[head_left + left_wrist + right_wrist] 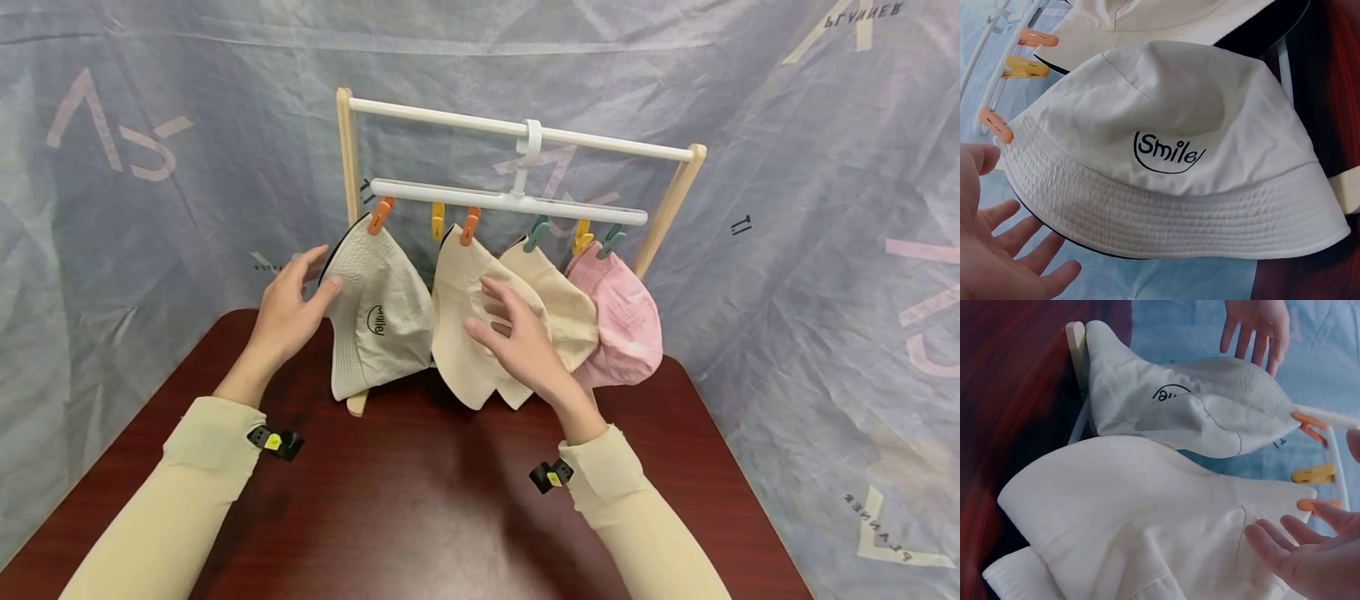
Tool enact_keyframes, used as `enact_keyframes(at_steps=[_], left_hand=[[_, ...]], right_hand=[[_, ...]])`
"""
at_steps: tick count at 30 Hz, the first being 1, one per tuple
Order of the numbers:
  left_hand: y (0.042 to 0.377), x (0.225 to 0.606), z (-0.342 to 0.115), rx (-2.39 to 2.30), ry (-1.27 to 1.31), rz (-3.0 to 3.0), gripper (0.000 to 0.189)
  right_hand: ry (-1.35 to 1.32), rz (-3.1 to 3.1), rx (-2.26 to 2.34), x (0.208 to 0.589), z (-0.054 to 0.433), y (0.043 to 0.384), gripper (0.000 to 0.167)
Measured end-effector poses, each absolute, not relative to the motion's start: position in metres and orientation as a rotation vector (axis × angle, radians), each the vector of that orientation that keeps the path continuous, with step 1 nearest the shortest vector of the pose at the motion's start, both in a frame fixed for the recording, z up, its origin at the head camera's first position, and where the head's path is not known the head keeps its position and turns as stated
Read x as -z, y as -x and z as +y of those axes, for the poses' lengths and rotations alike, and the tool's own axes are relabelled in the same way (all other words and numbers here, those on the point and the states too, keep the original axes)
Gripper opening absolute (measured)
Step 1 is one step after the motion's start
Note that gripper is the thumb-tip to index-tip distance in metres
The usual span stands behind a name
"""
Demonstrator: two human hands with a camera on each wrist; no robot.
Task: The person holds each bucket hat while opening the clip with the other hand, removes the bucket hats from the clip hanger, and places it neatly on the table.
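Observation:
A white bucket hat (pixel 401 333) with a black "Smile" print hangs by one edge from an orange clothespin (pixel 381 217). Beside its brim is my left hand (pixel 288 304), fingers spread and holding nothing; in the left wrist view the fingertips overlap the brim's dark-lined edge. A cream bucket hat (pixel 459 342) hangs from another orange clothespin (pixel 470 226). My right hand (pixel 517 337) is in front of this hat with fingers extended, gripping nothing, and hides part of its crown. In the right wrist view, these fingers (pixel 1272 547) overlap the cloth near the clothespin.
A white clip hanger (pixel 450 195) hangs from a wooden-legged rack (pixel 348 154) on a dark red table (pixel 405 500). It also carries a second cream hat (pixel 577 325), a pink hat (pixel 630 325) and an unused yellow clothespin (pixel 437 222). Grey printed cloth (pixel 225 125) surrounds the table.

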State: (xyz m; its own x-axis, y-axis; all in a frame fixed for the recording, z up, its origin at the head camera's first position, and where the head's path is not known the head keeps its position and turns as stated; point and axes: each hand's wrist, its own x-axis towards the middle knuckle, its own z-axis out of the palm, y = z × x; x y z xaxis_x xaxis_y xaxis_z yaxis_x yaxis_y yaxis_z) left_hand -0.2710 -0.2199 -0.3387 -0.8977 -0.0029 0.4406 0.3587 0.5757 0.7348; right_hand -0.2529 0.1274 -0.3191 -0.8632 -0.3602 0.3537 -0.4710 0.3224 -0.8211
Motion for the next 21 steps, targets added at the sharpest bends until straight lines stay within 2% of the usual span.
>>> enact_keyframes(at_steps=[12, 21], left_hand=[[0.281, 0.344, -0.216, 1.357, 0.243, -2.346, 0.06], [0.288, 0.348, -0.212, 1.345, 0.202, -2.27, 0.047]], right_hand=[[-0.747, -2.472, -1.745, 0.31, 0.113, 0.257, 0.067], [-0.752, -2.466, -1.799, 0.305, 0.098, 0.261, 0.065]])
